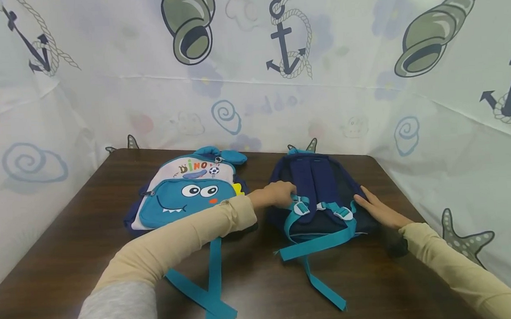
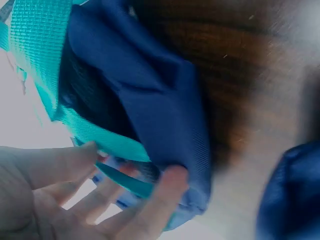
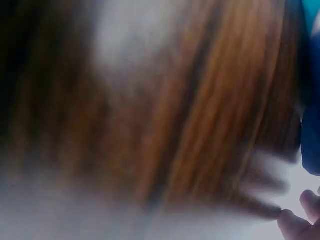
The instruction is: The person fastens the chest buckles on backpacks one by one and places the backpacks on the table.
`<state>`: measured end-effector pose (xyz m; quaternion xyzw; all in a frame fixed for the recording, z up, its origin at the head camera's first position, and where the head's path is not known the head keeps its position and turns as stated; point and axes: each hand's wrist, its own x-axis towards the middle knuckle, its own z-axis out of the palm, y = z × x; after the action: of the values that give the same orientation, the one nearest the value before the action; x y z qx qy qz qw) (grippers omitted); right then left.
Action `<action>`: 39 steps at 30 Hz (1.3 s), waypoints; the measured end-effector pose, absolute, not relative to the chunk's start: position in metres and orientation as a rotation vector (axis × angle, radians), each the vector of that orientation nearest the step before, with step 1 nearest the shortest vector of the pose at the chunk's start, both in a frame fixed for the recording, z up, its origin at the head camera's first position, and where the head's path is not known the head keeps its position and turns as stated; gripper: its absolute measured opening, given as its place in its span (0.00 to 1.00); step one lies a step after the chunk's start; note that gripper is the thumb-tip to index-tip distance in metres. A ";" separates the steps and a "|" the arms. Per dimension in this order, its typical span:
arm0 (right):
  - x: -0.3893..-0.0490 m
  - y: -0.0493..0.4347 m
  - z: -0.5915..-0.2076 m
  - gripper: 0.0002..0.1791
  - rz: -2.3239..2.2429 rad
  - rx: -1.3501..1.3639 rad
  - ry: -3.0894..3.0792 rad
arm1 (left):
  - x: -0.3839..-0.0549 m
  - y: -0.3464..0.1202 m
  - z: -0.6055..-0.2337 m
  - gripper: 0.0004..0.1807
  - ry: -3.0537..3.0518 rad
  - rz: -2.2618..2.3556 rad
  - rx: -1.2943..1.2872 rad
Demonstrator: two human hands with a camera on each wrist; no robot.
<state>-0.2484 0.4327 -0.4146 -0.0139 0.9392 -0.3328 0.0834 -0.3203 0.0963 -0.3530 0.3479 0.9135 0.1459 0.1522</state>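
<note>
Around the back and sides hangs a white cloth backdrop (image 1: pixel 343 15) printed with anchors, shells and starfish. Below it spreads the dark wood-grain tabletop (image 1: pixel 260 283). On its left half lies a dinosaur backpack (image 1: pixel 168 195), front face up, with a smiling blue face and the word DINO. To the right of it, apart from it, lies a navy backpack (image 1: pixel 319 225), back face up, its two shoulder straps (image 1: pixel 327 180) side by side along the middle.

A tan left sleeve (image 1: pixel 178 242), grey higher up, crosses in front of the dinosaur backpack; a tan right sleeve (image 1: pixel 458 270) comes in from the lower right. The left hand (image 1: pixel 277 194) is at the navy backpack's left edge, its fingers bent loosely about a narrow teal strap (image 2: pixel 125 181), thumb on one side and the others opposite. The right hand (image 1: pixel 380 210) rests against the right edge, fingers extended and gripping nothing.

Loose teal webbing (image 1: pixel 317 245) trails from the navy backpack onto the tabletop; two teal strips (image 1: pixel 215 264) cross near the left forearm. Smallest are the white buckles (image 1: pixel 301 208) at the lower ends of the shoulder straps.
</note>
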 end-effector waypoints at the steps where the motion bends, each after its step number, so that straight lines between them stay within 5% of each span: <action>1: -0.248 0.432 -0.416 0.48 -0.991 -0.054 2.805 | -0.320 0.098 -0.353 0.17 2.644 0.382 1.005; 5: -0.247 0.430 -0.411 0.48 -0.913 -0.069 2.831 | -0.318 0.102 -0.352 0.11 2.754 0.228 1.048; 9: -0.251 0.423 -0.393 0.46 -0.810 -0.098 2.914 | -0.314 0.099 -0.352 0.17 2.892 0.113 1.185; 18: -0.266 0.374 -0.358 0.20 -0.545 -0.690 3.151 | -0.308 0.085 -0.369 0.16 3.159 0.126 1.679; 29: -0.269 0.344 -0.370 0.16 -0.245 -0.911 3.026 | -0.321 0.097 -0.365 0.33 3.075 -0.060 1.266; 39: -0.278 0.346 -0.384 0.12 -0.283 -0.923 3.015 | -0.333 0.113 -0.371 0.17 2.878 -0.073 1.587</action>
<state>-0.2781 0.3458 -0.3843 -0.2915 0.9523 -0.0895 -0.0119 -0.3328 0.1129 -0.3706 0.4816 0.8731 -0.0222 -0.0730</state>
